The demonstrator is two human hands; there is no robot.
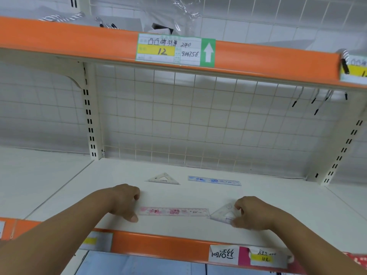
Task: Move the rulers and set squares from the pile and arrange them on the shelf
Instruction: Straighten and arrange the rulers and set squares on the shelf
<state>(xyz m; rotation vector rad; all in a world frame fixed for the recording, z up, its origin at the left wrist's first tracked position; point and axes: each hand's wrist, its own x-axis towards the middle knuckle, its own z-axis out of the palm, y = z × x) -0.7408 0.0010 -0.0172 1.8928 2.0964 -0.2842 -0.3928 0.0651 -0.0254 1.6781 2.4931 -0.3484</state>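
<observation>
A pink-printed clear ruler (173,211) lies flat near the front of the white shelf (278,205). My left hand (124,202) is at its left end, fingers curled, touching or pinching that end. A clear set square (223,215) sits just right of the ruler, and my right hand (251,213) pinches its right corner between thumb and fingers. Further back lie another clear set square (162,179) and a blue-printed ruler (214,180), side by side. The pile is out of view.
A wire grid back panel (198,120) closes the shelf behind. An orange-edged upper shelf (79,42) with a price label (175,50) overhangs. The front lip (158,244) is orange with paper tags. Slotted uprights (89,116) stand at both sides.
</observation>
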